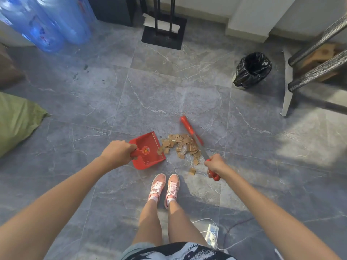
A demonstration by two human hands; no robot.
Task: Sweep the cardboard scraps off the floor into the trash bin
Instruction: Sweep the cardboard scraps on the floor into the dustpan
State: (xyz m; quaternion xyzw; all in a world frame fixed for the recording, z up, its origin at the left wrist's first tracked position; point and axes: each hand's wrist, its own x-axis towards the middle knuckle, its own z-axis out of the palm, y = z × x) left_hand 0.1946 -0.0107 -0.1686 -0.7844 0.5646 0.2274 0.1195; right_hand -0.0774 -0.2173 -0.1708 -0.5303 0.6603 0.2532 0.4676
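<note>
- The left hand (pixel 117 153) is closed around the short handle of a red dustpan (pixel 147 150), which lies flat on the grey tiled floor (pixel 169 87) just ahead of the person's pink shoes (pixel 164 187)
- The dustpan's long axis runs diagonally, handle toward the near left; its open lip faces right, toward the scraps
- The cardboard scraps (pixel 185 146) lie in a loose pile on the floor between the dustpan's lip and the broom, with the nearest pieces touching or just on the lip
- A few stray scraps trail toward the person, the last one sitting just ahead and to the right of the right shoe
- The right hand (pixel 216 166) is wrapped around the handle of a red broom (pixel 193 136), with the red handle end sticking out below the fist
- The broom's long axis slants from the hand at the near right up and away to the far left; its red head rests along the right side of the pile
- The trash bin (pixel 252 69), lined with a black bag and open at the top, stands upright well apart from the pile, farther away and to the right, near a table leg (pixel 287 102)
- Two blue water bottles (pixel 47 21) stand at the far left, and a green sack (pixel 16 121) lies at the left edge
</note>
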